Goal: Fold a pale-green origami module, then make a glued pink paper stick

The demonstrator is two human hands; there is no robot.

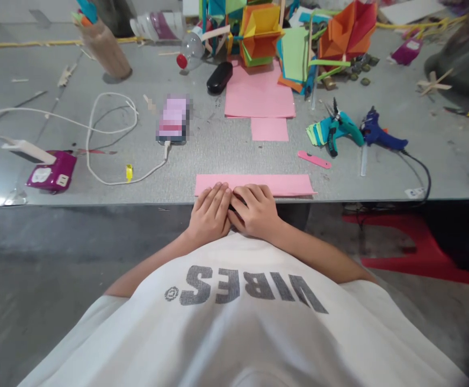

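A long folded strip of pink paper lies along the front edge of the table. My left hand rests flat on its near edge, left of the middle, with fingers stretched out side by side. Touching it from the right, my right hand lies on the same edge; its fingers are slightly bent, and the thumb sits apart from them. Behind the strip are a small pink paper piece and larger pink sheets. A pink craft knife lies to the right of them.
Pliers rest on small coloured paper pieces, beside a blue glue gun with its cord. On the left are a phone on a white cable and a purple power adapter. Folded paper lanterns stand at the back.
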